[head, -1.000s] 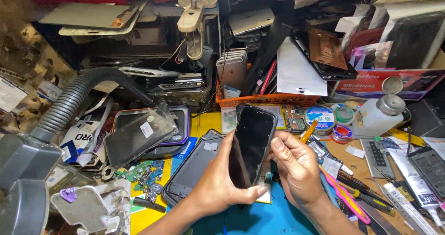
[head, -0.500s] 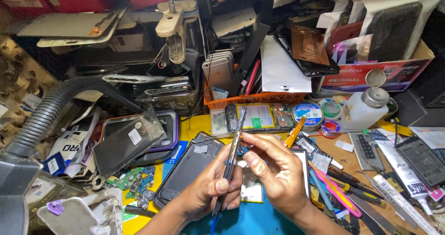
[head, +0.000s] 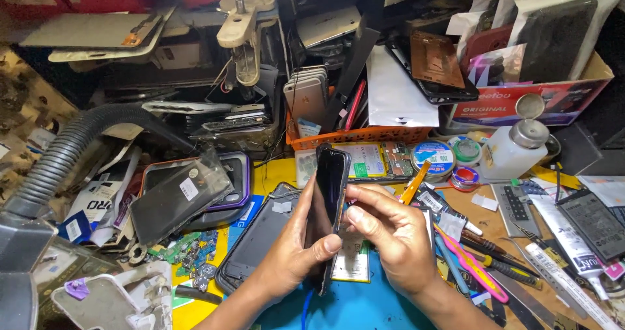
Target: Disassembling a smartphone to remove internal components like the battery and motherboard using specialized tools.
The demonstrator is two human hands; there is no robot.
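While my left hand (head: 296,252) is wrapping around the back of a black phone (head: 330,196), thumb pressing on its front edge, I am holding it upright and nearly edge-on above the middle of the bench. My right hand (head: 390,235) is closing in from the other side, its fingertips pinching the phone's right edge about midway up. I am seeing the phone as a thin, dark, glossy slab with rounded corners, its screen unlit and catching a faint reflection. Just under my hands a blue work mat (head: 355,307) is covering part of a yellow bench top (head: 277,170), and an opened phone frame (head: 257,239) is lying flat just left of my left wrist. Near my right hand a pink-handled tool (head: 472,268) and several screwdrivers (head: 501,265) are lying scattered. Further out, a white squeeze bottle (head: 514,151) is standing to the right, an orange basket (head: 361,136) of parts is sitting behind the phone, and a grey ribbed hose (head: 71,147) is curving in from the left among stacked screens and boxes.
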